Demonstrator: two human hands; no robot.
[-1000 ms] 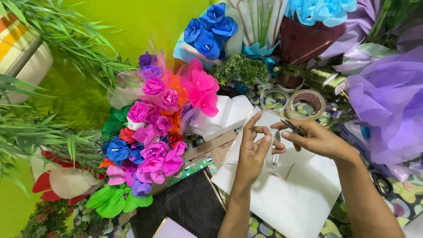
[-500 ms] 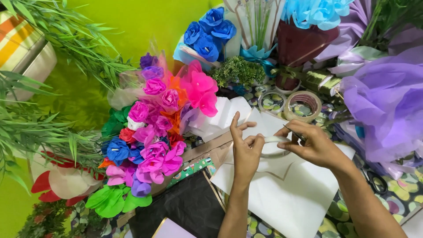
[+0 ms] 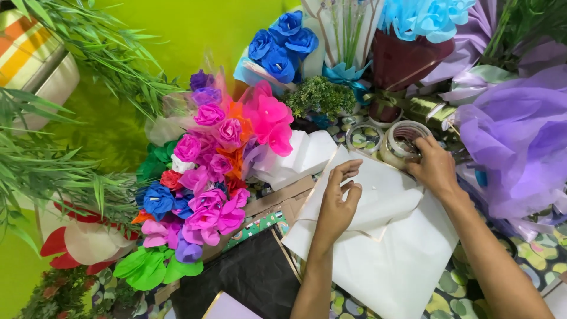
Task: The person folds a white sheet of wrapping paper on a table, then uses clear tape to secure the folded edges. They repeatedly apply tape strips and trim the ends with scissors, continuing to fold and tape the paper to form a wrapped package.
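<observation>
Pressing my left hand (image 3: 335,204), fingers curled, on the folded white paper (image 3: 390,248); my right hand (image 3: 434,168) grips the far tape roll (image 3: 404,142); fold made, untaped.

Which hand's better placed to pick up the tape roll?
Right. The right hand already has its fingers on the tape roll. The left hand rests on the white wrapping paper, farther from it.

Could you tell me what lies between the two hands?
In the head view, only folded white paper lies between the left hand and the right hand.
</observation>
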